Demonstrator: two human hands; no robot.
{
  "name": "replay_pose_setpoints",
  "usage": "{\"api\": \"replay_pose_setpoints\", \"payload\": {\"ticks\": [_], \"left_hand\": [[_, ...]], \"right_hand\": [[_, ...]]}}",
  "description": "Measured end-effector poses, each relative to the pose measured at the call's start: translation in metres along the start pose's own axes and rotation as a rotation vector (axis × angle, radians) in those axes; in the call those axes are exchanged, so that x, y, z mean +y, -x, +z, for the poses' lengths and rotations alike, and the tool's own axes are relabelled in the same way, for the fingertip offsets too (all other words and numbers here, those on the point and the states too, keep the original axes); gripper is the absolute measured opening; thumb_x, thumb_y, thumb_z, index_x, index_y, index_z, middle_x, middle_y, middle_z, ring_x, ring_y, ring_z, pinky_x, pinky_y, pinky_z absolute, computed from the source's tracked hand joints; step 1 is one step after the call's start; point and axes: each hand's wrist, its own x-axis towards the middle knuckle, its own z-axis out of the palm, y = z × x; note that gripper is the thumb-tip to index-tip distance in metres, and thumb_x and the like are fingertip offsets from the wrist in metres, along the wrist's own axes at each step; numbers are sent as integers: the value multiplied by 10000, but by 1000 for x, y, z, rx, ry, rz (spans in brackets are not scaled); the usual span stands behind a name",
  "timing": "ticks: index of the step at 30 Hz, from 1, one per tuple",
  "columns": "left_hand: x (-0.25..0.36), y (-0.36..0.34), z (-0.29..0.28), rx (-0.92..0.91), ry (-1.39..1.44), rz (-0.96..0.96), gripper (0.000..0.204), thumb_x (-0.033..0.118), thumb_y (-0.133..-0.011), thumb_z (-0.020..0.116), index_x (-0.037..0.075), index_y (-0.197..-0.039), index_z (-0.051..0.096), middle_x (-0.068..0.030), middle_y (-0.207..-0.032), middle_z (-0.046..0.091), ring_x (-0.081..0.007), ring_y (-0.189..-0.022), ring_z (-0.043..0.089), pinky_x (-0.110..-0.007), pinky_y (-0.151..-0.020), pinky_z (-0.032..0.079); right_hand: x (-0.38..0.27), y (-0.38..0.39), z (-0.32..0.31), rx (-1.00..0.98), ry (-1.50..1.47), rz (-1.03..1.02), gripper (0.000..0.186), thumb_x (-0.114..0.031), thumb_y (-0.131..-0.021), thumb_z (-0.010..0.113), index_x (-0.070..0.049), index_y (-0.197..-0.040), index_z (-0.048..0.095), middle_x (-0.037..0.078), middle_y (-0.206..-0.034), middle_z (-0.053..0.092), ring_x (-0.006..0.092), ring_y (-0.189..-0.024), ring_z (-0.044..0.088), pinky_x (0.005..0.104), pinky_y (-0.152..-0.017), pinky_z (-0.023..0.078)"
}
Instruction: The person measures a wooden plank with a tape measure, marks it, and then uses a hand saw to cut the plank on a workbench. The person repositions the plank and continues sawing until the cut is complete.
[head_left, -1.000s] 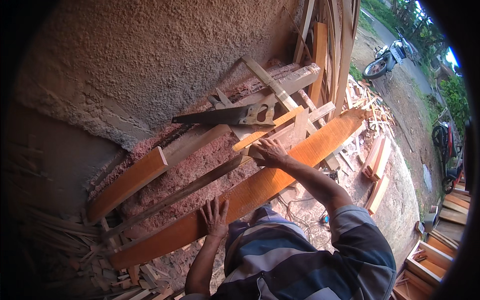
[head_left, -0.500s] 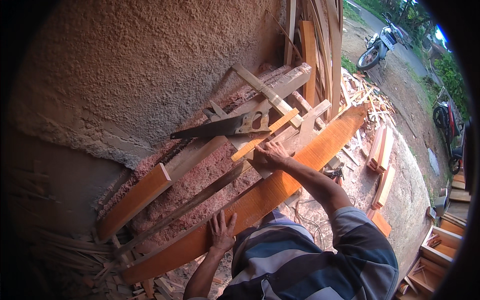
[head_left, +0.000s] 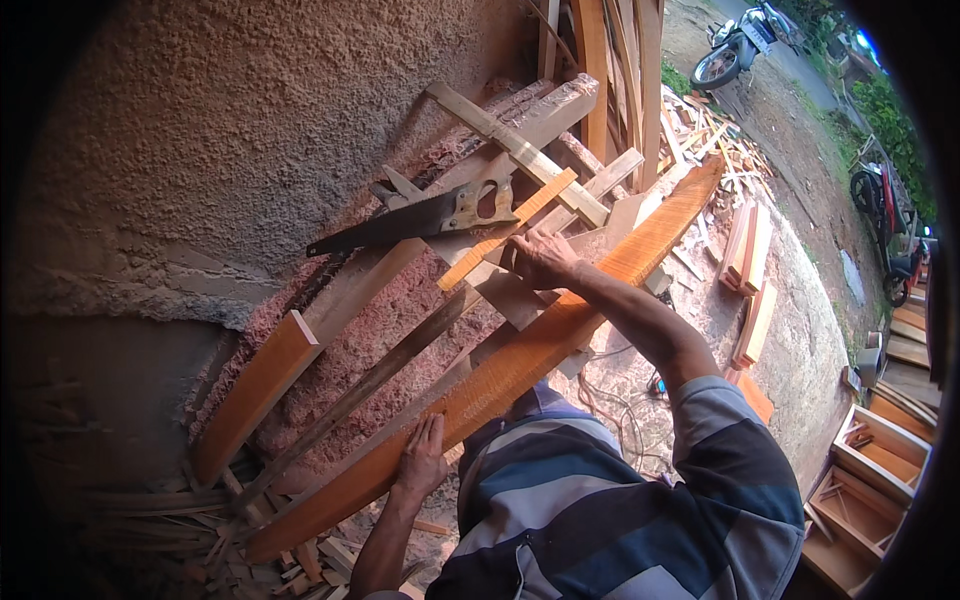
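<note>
The plank point(head_left: 520, 367), long, orange and slightly curved, runs aslant from the lower left to the upper right, passing in front of the person's body. The left hand point(head_left: 424, 456) lies on the plank's lower half, touching it, its fingers straight and close together; whether it clasps the wood, I cannot tell. The right forearm crosses over the plank farther up, so the right hand point(head_left: 545, 260) sits just beyond the far edge, toward the wall point(head_left: 270, 130). Its fingers are bent, but what they close on is hidden, so I cannot tell if it grasps anything. A thin orange strip point(head_left: 490, 244) lies just beside the right fingertips, and beyond it a saw point(head_left: 390, 225) rests on the wood pieces, handle toward the right hand. A dark batten point(head_left: 360, 392) lies between the plank and an orange board point(head_left: 255, 400) at the left
</note>
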Motion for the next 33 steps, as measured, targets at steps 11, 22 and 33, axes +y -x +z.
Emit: {"api": "replay_pose_setpoints", "payload": {"ticks": [11, 22, 33], "left_hand": [[-13, -19, -38, -263, 138, -160, 635, 88, -743, 601, 73, -1376, 556, -321, -1082, 666, -491, -1016, 657, -544, -885, 526], [-6, -25, -75, -373, 255, -117, 573, 152, -746, 687, 46, -1304, 613, -264, -1029, 689, -413, -943, 694, -485, -828, 532], [-41, -48, -78, -282, 284, -164, 549, 95, -757, 675, 53, -1299, 594, -234, -1177, 700, -408, -1118, 677, -465, -962, 526]], "right_hand": [[33, 15, -24, -102, 15, 454, 596, -238, -788, 667, -78, -1325, 463, 286, -1233, 575, 476, -1150, 625, 588, -920, 497], [65, -39, -163, 491, -97, 604, 722, -360, -754, 774, -155, -1356, 434, 218, -1221, 596, 427, -1192, 611, 562, -967, 460], [28, -69, -239, 636, -153, -55, 833, -294, -813, 804, -189, -1514, 367, 216, -1306, 558, 431, -1209, 587, 500, -999, 522]]}}
